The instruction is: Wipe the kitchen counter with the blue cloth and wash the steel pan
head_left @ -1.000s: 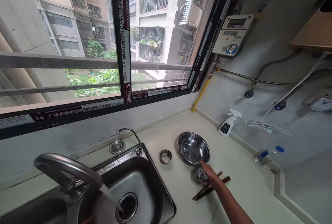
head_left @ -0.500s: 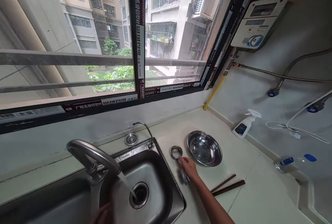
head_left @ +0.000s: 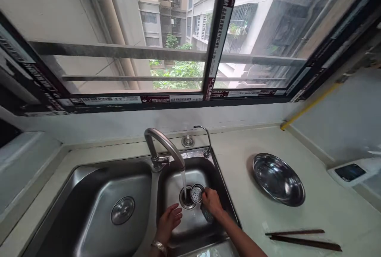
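Note:
My right hand (head_left: 212,202) is closed around a small slotted ladle and holds it over the right sink basin (head_left: 196,229). Its round metal head (head_left: 196,193), pierced with holes, is beside the water stream (head_left: 183,181) and above the drain (head_left: 187,203). A dark end of what looks like its handle shows below my fist. My left hand (head_left: 170,218), with a bracelet at the wrist, is in the same basin left of the ladle. Its fingers are stretched out and nothing is in them. Water runs from the curved faucet (head_left: 166,142).
On the counter to the right stands a shiny metal bowl (head_left: 278,179), with a pair of dark chopsticks (head_left: 306,242) nearer me. The left basin (head_left: 101,209) has a drain strainer (head_left: 122,210). A thin second tap (head_left: 205,134) rises behind the sink. A white bottle (head_left: 351,171) is at the far right.
My right hand has lifted the slotted ladle off the counter and brought it left over the basin. My left hand has come further into view. The camera has turned left.

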Demonstrator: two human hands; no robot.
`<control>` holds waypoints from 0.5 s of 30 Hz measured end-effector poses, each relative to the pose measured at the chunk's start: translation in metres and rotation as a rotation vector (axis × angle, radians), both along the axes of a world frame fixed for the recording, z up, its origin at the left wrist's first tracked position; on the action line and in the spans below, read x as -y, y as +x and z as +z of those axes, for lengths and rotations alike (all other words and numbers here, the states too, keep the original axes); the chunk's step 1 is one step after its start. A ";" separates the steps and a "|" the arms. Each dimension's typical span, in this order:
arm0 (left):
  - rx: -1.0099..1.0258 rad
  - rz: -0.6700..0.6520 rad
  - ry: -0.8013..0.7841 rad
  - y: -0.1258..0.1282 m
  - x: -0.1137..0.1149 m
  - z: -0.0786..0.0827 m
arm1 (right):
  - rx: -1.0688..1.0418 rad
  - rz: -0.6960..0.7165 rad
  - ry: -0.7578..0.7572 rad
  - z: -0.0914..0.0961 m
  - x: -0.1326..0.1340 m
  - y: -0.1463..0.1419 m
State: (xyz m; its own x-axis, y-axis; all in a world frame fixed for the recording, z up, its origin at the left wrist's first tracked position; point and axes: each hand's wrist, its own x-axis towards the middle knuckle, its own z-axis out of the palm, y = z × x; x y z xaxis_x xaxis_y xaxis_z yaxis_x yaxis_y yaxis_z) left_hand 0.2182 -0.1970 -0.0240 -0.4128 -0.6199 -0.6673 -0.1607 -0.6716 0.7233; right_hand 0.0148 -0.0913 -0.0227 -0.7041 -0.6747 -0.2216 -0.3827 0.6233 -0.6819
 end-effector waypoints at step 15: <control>0.060 -0.024 -0.137 -0.028 -0.014 -0.020 | 0.070 0.150 -0.063 -0.025 0.029 0.054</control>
State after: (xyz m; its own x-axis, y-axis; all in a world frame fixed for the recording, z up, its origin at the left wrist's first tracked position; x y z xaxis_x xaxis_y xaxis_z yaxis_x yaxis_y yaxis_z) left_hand 0.1905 -0.1832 -0.0441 -0.3905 -0.6973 -0.6010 -0.2213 -0.5626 0.7965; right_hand 0.0687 -0.1203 -0.0477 -0.5784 -0.7854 -0.2205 -0.4186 0.5178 -0.7461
